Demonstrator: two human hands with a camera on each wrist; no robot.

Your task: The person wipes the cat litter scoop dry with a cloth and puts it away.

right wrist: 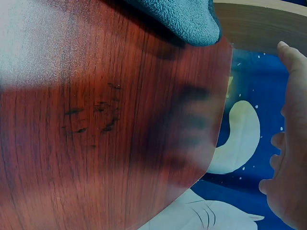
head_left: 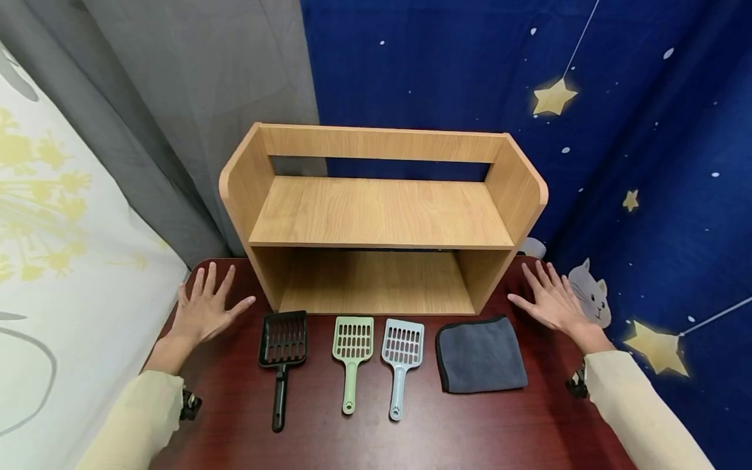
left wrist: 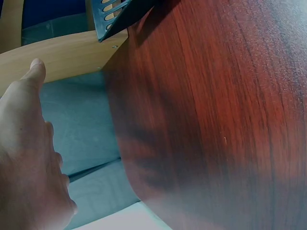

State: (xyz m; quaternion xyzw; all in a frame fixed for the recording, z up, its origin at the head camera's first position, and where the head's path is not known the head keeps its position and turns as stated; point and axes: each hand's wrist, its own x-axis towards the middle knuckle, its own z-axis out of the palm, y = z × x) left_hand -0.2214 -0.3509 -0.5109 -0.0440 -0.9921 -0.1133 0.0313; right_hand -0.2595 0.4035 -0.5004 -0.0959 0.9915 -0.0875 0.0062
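A two-tier wooden shelf (head_left: 382, 215) stands at the back of a dark red table (head_left: 411, 431). In front of it lie a black slotted scoop (head_left: 283, 352), a green scoop (head_left: 352, 356), a pale blue scoop (head_left: 402, 359) and a folded grey cloth (head_left: 480, 354). My left hand (head_left: 204, 310) hovers flat with fingers spread over the table's left edge, beside the shelf. My right hand (head_left: 549, 299) is spread the same way at the right edge. Both hold nothing. The wrist views show the left hand (left wrist: 29, 158) and right hand (right wrist: 290, 143) over the table, casting shadows on it.
A grey curtain (head_left: 176, 98) hangs at the back left and a dark blue star-patterned cloth (head_left: 587, 98) at the back right. A white and yellow patterned fabric (head_left: 59, 261) borders the table's left side. The shelf's two tiers hold nothing.
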